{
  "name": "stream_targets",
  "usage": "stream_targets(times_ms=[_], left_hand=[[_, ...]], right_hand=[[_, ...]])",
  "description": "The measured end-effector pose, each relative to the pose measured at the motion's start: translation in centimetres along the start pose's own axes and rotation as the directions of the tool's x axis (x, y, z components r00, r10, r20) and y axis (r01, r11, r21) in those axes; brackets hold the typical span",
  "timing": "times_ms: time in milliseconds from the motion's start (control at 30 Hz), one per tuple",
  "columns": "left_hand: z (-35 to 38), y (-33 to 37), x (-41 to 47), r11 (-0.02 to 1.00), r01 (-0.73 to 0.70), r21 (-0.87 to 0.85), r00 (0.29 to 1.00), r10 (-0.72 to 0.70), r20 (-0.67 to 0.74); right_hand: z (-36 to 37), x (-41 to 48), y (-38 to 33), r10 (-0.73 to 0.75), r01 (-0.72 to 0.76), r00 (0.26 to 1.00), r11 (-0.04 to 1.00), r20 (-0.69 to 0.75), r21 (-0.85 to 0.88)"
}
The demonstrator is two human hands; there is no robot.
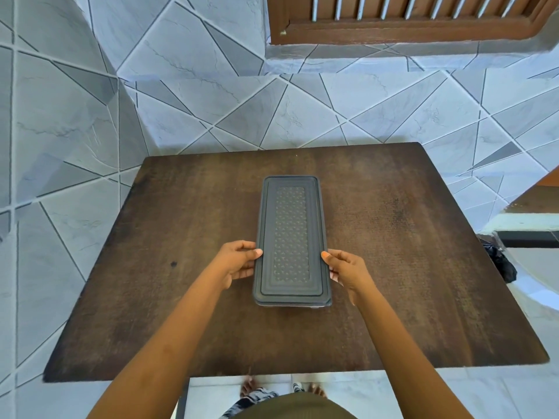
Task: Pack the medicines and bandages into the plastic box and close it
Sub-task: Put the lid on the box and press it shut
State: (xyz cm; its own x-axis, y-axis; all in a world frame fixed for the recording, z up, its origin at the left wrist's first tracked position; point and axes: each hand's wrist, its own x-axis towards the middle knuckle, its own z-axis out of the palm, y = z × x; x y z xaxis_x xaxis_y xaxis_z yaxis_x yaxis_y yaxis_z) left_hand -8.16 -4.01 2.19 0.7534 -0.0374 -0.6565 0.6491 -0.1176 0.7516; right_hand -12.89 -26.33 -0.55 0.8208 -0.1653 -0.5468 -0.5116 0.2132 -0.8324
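Resting mid-table [393, 297], the box [292, 303] lies closed under its dark lid [291, 237]. Left hand [239, 263] and right hand [344, 270] clasp the near sides, thumbs on lid edges.

- The long plastic box [292, 302] between my hands wears a dark grey lid [291, 237] embossed with small triangles.
- The square wooden table [181, 297] is dark brown, streaked and worn.
- The far tiled wall [211, 95] is pale grey marble crossed by dark lines.
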Motion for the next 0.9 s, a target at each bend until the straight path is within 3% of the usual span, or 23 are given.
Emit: stream_targets(times_ms=[100,233,467,567,667,900], left_hand=[[-0.4,-1.0,-0.3,0.999,0.020,-0.037,0.999,-0.019,0.036],[0.2,-1.1,-0.1,1.000,-0.014,-0.026,1.000,0.014,0.002],[0.5,-0.9,-0.2,0.996,-0.090,-0.011,0.994,0.089,-0.065],[-1.0,-1.4,-0.8,0.996,0.004,0.090,0.993,-0.014,0.114],[-2.1,-2.2,-1.1,0.980,0.069,0.186,0.947,-0.123,0.296],[-2.1,-1.8,-0.9,0.923,-0.109,0.369,0.918,-0.049,0.394]], right_hand=[[-0.3,-0.5,0.1,0.040,-0.041,0.999,0.998,0.019,0.056],[0.1,-0.1,-0.4,0.034,-0.035,0.999,0.999,-0.036,-0.037],[0.4,-0.6,-0.4,-0.093,0.084,0.992,0.991,-0.084,-0.102],[-0.5,-1.7,0.1,-0.008,0.019,0.998,0.981,0.059,-0.194],[-1.9,-2.5,0.5,0.159,-0.053,0.939,0.942,0.303,-0.332],[-2.6,-2.3,0.0,0.126,0.095,0.897,0.882,0.424,-0.462]])
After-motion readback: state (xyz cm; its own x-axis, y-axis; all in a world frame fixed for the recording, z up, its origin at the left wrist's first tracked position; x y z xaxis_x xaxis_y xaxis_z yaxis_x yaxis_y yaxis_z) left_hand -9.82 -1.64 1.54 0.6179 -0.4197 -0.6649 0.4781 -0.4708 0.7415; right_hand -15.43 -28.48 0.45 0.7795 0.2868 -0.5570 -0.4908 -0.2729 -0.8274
